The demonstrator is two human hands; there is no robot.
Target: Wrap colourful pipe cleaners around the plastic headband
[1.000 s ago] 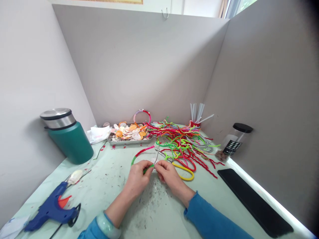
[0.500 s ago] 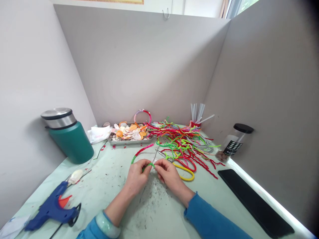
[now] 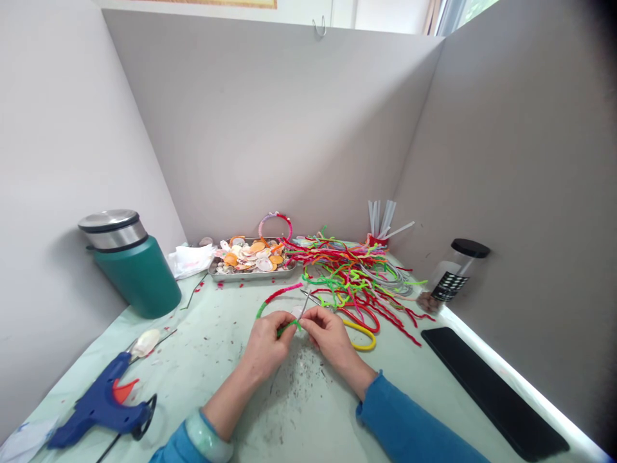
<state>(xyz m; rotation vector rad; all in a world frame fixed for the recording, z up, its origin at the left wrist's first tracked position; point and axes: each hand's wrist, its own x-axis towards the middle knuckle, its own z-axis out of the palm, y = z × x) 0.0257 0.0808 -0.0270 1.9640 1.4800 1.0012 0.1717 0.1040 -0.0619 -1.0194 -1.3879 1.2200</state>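
Observation:
My left hand (image 3: 270,339) is closed in a pinch on a curved wire band wrapped in fuzzy pipe cleaner (image 3: 277,294), pink and red at the far end and green near my fingers. A bare grey stretch of wire (image 3: 305,302) rises between the two hands. At the fingertips of my right hand (image 3: 328,335), thumb and forefinger are pinched on the green pipe cleaner (image 3: 297,324) where it meets the wire. Its very tip is hidden by my fingers. Just beyond my right hand lie scissors (image 3: 362,343) with yellow and red handle loops, blades pointing left.
Behind the hands are a metal tray (image 3: 255,277) of shell pieces, a decorated hoop (image 3: 290,226) and a heap of pipe cleaners (image 3: 357,270). At left stand a green bottle (image 3: 139,276) and a blue glue gun (image 3: 106,399). A jar (image 3: 450,280) and black strip (image 3: 491,392) lie right.
Both hands have shifted very slightly, and the wrapped band has moved a little to the right and nearer. The green pipe cleaner end between the fingers has turned around the wire.

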